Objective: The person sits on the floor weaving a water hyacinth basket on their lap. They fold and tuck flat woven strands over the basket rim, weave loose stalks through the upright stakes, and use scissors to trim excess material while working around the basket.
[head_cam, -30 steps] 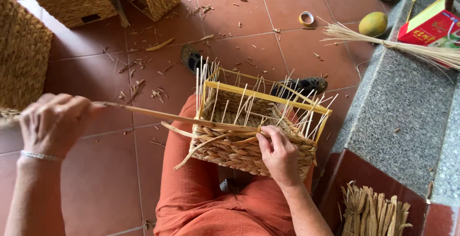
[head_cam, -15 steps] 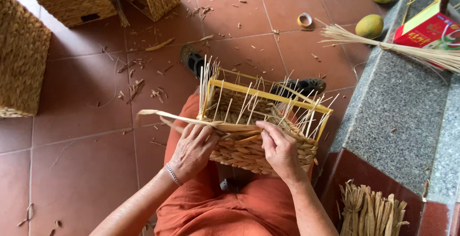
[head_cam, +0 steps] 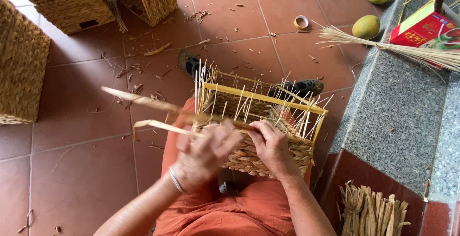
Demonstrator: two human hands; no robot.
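A half-woven straw basket (head_cam: 268, 154) on a yellow frame (head_cam: 261, 97) rests on my lap, thin upright stakes sticking out of its rim. My left hand (head_cam: 203, 154), blurred, grips flat dried straw strands (head_cam: 143, 103) that stretch out to the left. My right hand (head_cam: 272, 147) presses on the basket's near wall at the weaving edge, pinching the same strands where they meet the weave.
Finished woven baskets (head_cam: 21, 63) stand at the left and far left. Straw scraps litter the red tiles. A grey stone ledge (head_cam: 402, 116) on the right holds a straw bundle (head_cam: 407, 49), a red box (head_cam: 424, 28) and two yellow-green fruits (head_cam: 366, 25). Dried strips (head_cam: 371, 212) lie lower right; a tape roll (head_cam: 301, 22).
My left hand came in from far left to the basket, then pulled the strands tighter. The strand ends now swing up and left. My right hand stays on the basket wall.
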